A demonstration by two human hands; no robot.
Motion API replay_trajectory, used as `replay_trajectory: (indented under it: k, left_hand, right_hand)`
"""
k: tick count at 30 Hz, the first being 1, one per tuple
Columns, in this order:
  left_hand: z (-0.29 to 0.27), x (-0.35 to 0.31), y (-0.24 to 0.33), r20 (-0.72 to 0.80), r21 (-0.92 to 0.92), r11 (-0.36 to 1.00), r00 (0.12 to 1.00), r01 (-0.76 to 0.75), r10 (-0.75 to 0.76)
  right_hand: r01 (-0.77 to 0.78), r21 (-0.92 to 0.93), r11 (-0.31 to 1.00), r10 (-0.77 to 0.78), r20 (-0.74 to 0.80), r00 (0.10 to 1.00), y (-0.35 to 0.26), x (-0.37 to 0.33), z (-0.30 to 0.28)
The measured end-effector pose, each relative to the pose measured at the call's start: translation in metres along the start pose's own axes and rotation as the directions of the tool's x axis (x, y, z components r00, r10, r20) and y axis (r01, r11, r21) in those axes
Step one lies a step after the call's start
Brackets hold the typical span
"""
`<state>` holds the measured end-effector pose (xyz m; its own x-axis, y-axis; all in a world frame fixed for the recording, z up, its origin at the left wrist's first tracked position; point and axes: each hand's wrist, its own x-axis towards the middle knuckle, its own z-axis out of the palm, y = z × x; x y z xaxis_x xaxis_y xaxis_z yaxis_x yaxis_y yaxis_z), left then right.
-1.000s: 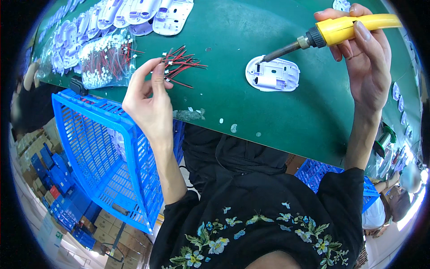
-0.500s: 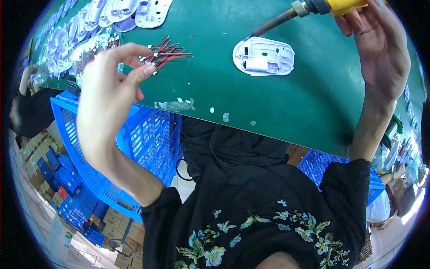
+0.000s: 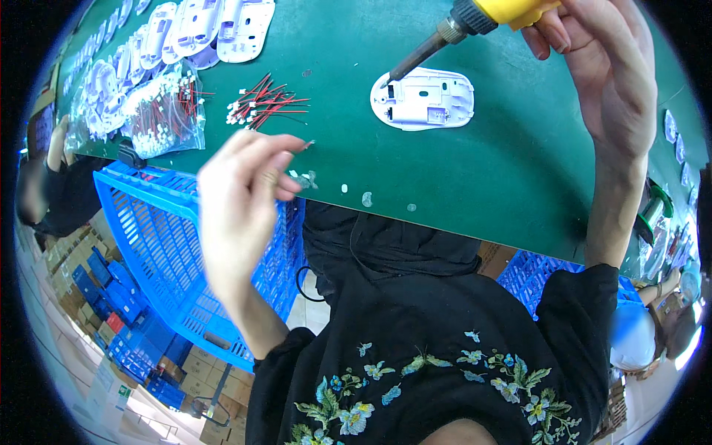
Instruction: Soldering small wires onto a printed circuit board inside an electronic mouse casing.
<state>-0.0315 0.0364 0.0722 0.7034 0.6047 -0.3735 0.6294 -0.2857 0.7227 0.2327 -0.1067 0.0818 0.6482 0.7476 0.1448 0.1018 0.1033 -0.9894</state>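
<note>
My right hand [image 3: 604, 74] holds a soldering iron [image 3: 430, 46] by its yellow handle. Its dark tip is over the left end of a white plastic shell [image 3: 423, 115], by a small slot; whether it touches cannot be told. The shell lies flat on the green table, its ribbed inside facing up. My left hand [image 3: 248, 193] is pinched near the table's front edge, and a tiny pale bit shows at its fingertips, too small to name. Beyond that hand lies a loose pile of red and black wires [image 3: 267, 102] with white connectors.
A clear bag [image 3: 167, 111] of wired connectors lies at the left, with several white shells [image 3: 245, 30] behind it. Blue crates [image 3: 159, 245] stand below the table's front edge. A green spool [image 3: 656, 211] is at the right. Other people sit at both sides.
My left hand has moved away from the wire pile, rightward and nearer to me. The soldering iron has shifted left and down, bringing its tip from the shell's rim to over its left end.
</note>
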Motion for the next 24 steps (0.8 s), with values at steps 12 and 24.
replay_trajectory:
  k: [12, 24]
  left_hand:
    - [0.065, -0.004, -0.026, 0.149, -0.649, 0.735, 0.98, 0.197, -0.131]
    - [0.092, 0.008, -0.007, -0.04, -0.67, 0.73, 0.975, 0.135, -0.217]
  right_hand:
    - [-0.11, 0.057, 0.992, 0.107, 0.057, 0.993, 0.012, -0.001, -0.002]
    - [-0.208, -0.022, 0.978, 0.209, 0.177, 0.962, 0.044, -0.002, -0.02]
